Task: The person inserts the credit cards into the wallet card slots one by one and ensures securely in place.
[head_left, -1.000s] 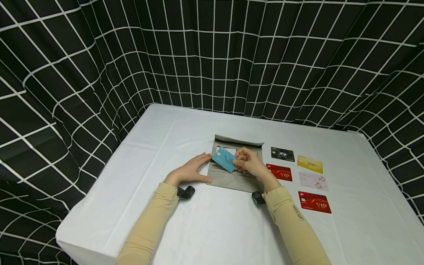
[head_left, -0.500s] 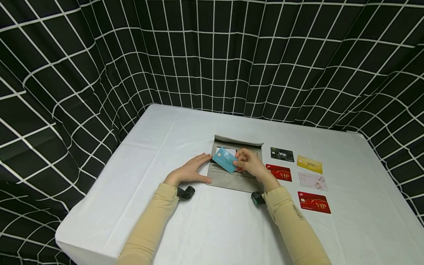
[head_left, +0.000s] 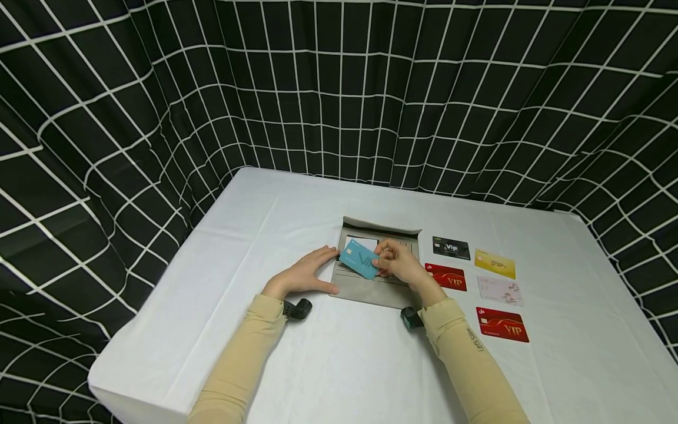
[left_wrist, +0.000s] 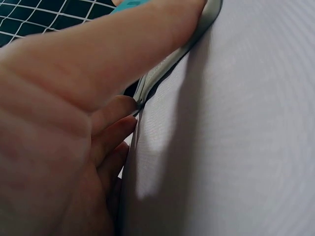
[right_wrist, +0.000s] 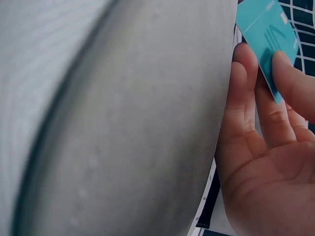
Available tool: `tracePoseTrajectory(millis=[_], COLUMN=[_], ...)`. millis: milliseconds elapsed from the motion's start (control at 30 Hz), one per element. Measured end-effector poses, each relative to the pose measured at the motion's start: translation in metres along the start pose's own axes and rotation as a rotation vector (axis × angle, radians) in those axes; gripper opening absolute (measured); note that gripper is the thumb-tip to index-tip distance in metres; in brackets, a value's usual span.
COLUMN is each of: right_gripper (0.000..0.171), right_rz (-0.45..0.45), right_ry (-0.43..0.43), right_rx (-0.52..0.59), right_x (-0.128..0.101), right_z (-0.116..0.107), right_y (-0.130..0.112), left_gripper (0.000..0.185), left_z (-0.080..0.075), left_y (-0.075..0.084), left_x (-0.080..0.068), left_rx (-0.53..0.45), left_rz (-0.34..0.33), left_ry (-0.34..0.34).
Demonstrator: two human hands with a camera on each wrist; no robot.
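Note:
A blue VIP card is pinched between the thumb and fingers of my right hand, tilted over the grey wallet. The right wrist view shows the thumb on the printed face of the blue card and fingers behind it. The wallet lies unfolded on the table, with slots and a white piece behind the blue card. My left hand rests at the wallet's left edge, its fingers stretched out and its thumb at the near left corner. In the left wrist view, fingertips touch that edge.
Right of the wallet lie a black card, a yellow card, a pale floral card and two red VIP cards, one nearer the wallet, the other farther forward. A white cloth covers the table; dark gridded curtains stand behind.
The blue card has dipped slightly toward me and changed its tilt a little in my right hand. My left hand stays at the wallet's edge.

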State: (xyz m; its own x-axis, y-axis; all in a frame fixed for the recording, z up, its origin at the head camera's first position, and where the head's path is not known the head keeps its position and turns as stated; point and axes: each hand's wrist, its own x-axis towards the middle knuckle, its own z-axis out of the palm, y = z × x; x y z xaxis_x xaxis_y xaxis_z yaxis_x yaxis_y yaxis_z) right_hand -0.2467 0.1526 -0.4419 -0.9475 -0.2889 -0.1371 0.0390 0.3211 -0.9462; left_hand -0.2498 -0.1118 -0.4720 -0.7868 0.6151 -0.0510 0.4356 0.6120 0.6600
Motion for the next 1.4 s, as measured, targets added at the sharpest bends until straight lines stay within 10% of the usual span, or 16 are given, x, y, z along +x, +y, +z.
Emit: tracePoseTrajectory(millis=[1400], right_gripper=[0.018], right_rz=[-0.005], right_ry=[0.034], right_rx=[-0.21], right_x=[-0.0003], right_z=[0.0094], right_y=[-0.0031], left_gripper=[0.093], left_z=[0.0006], left_y=[0.0023], left_x=[-0.0011], left_rx=[-0.017], left_rz=[0.001], left_ry=[0.01])
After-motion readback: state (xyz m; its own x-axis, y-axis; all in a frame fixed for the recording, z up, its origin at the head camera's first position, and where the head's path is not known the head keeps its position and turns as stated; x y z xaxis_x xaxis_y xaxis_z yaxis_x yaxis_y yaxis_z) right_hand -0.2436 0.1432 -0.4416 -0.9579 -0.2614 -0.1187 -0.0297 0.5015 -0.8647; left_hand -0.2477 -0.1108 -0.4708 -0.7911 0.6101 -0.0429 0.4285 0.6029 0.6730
